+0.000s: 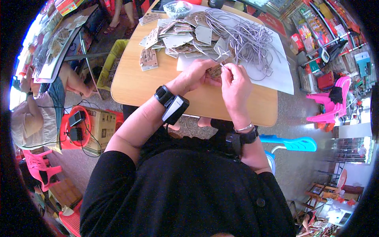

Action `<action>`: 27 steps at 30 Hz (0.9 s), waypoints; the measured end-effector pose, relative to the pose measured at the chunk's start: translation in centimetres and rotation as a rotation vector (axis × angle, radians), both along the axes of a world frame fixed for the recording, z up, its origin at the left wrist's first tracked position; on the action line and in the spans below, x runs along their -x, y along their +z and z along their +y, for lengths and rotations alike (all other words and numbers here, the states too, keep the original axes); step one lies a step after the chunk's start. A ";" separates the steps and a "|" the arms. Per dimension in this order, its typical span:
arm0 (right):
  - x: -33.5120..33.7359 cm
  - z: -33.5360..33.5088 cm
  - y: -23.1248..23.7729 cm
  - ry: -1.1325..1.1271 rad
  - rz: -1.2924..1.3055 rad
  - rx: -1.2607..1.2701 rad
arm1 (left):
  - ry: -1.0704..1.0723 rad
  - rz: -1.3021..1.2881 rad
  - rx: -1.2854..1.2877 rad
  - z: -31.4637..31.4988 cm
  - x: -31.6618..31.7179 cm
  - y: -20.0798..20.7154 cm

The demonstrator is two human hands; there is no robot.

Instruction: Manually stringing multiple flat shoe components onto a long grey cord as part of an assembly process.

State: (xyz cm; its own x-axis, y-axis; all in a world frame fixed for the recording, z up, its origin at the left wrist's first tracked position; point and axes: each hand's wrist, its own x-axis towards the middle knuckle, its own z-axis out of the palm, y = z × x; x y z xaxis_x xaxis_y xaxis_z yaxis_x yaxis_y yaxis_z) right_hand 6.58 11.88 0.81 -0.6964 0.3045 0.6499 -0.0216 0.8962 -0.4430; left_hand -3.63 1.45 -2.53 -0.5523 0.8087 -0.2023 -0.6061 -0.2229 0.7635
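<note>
Left hand [196, 75] grips a card [215, 71] — right hand [237, 87] pinching cord [222, 62] right at it — card pile [177, 40] just beyond.

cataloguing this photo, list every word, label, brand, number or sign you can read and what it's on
Nothing reads clearly enough to quote.
Held brown card: partly covered, too small to read.
Loose brown card: dark print, too small to read.
Cardboard box: dark marks, too small to read.
Shelf packages at right: too blurred to read.
</note>
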 end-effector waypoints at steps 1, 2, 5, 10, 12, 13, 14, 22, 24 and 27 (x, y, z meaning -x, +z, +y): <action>0.0 0.0 0.0 0.010 -0.003 -0.017 | -0.004 0.019 0.018 0.0 0.0 0.0; 0.1 0.1 0.0 0.009 -0.003 -0.016 | -0.005 0.019 0.019 0.0 0.1 -0.2; 0.2 0.0 0.2 0.017 0.008 -0.069 | -0.010 0.022 0.010 0.2 0.3 -0.8; 0.2 0.1 0.1 -0.012 -0.021 -0.060 | -0.003 0.013 -0.002 0.2 0.1 -0.5; 0.2 0.1 0.1 -0.003 -0.019 -0.058 | 0.000 0.006 0.002 0.2 0.1 -0.4; 0.2 0.2 0.1 0.005 -0.018 -0.057 | 0.002 0.000 0.005 0.2 0.0 -0.4; 0.2 0.2 0.1 0.004 -0.018 -0.058 | 0.001 0.000 0.004 0.3 0.0 -0.4; 0.5 0.7 0.1 -0.001 -0.302 0.515 | 0.041 0.244 0.109 0.4 -0.1 -0.9; 0.6 1.3 0.0 0.010 -0.329 0.525 | 0.050 0.252 0.118 0.3 -0.3 -0.4; 0.6 1.7 -0.9 0.063 -0.270 0.489 | 0.061 0.245 0.105 0.3 -0.2 -0.3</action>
